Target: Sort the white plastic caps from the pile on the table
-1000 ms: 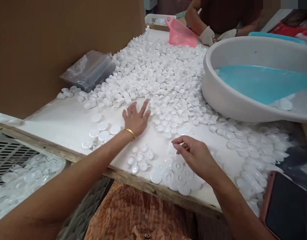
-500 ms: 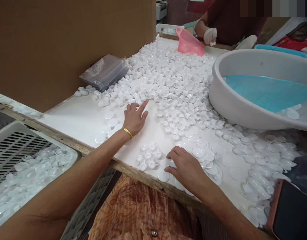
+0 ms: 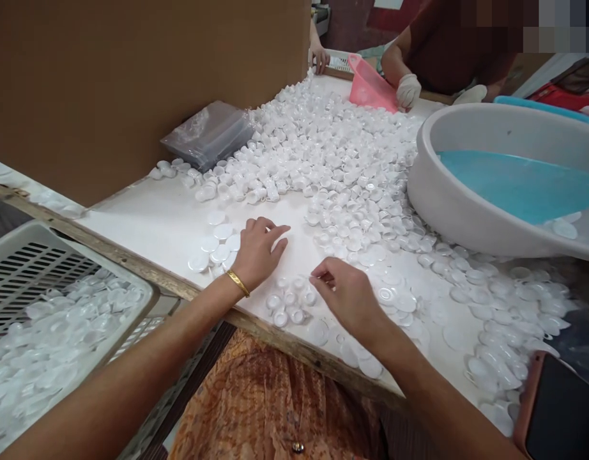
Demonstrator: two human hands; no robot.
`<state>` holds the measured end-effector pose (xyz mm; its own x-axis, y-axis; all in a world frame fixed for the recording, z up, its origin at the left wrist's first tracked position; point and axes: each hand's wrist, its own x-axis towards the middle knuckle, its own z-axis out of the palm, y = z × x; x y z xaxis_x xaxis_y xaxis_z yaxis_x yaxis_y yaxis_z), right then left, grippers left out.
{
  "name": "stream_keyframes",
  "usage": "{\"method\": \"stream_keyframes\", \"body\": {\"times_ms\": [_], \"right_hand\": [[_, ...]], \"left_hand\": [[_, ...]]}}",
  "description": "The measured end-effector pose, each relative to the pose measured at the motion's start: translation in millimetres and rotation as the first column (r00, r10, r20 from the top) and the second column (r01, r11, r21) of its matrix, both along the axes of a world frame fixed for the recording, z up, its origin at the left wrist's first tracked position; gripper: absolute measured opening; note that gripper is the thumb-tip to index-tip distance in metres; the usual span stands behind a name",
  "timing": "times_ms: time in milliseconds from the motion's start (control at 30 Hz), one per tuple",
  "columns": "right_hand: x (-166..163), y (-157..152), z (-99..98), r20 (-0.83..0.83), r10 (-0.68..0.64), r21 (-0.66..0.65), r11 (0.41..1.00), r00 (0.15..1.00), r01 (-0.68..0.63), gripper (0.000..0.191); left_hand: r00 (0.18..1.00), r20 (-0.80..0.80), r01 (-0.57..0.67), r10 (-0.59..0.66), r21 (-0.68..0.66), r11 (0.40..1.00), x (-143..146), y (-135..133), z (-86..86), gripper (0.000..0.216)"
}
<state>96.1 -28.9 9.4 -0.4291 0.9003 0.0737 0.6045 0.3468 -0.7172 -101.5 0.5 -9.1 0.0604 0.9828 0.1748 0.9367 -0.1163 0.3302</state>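
My left hand [image 3: 257, 254], with a gold bangle on the wrist, rests on the white tabletop [image 3: 151, 220]. Its fingers are curled under and the forefinger is half stretched. What lies under the palm is hidden. Flat white lids [image 3: 216, 246] lie just left of it. My right hand [image 3: 346, 295] hovers low with thumb and forefinger pinched together. It is right beside a small cluster of white caps [image 3: 289, 301]. What the pinch holds is too small to make out. A big heap of white caps [image 3: 333, 147] covers the table beyond both hands.
A large grey basin [image 3: 448, 191] with a blue inside stands at the right. A slotted crate of clear lids [image 3: 59, 319] sits low at the left. A stack of plastic bags [image 3: 208, 135] leans by the cardboard wall. A phone [image 3: 558, 409] lies near right. Another person's gloved hand [image 3: 408, 91] works by a pink scoop [image 3: 368, 86].
My left hand went from flat and spread to curled and drew back toward me. My right hand dropped to the table edge, then lifted left to the small caps in a pinch.
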Motion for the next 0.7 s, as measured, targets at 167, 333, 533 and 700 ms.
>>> {"method": "stream_keyframes", "body": {"times_ms": [167, 333, 533, 700], "right_hand": [[-5, -4, -15.6, 0.114, 0.054, 0.317, 0.944, 0.992, -0.088, 0.011], [9, 4, -22.1, -0.07, -0.116, 0.335, 0.933, 0.991, 0.133, 0.01], [-2, 20, -28.0, -0.078, -0.076, 0.357, 0.929, 0.994, 0.099, 0.011], [-11, 27, -35.9, 0.081, -0.021, 0.462, 0.887, 0.997, -0.019, 0.011]], "left_hand": [[0.975, 0.13, 0.21, -0.179, -0.286, 0.935, 9, -18, 17.6, 0.025], [0.959, 0.002, 0.268, -0.282, -0.32, 0.909, 20, -25, 17.8, 0.025], [0.98, -0.053, 0.17, -0.19, -0.262, 0.95, 29, -3, 7.0, 0.024], [0.998, 0.013, 0.069, -0.069, -0.303, 0.951, 16, 2, 13.7, 0.027]]}}
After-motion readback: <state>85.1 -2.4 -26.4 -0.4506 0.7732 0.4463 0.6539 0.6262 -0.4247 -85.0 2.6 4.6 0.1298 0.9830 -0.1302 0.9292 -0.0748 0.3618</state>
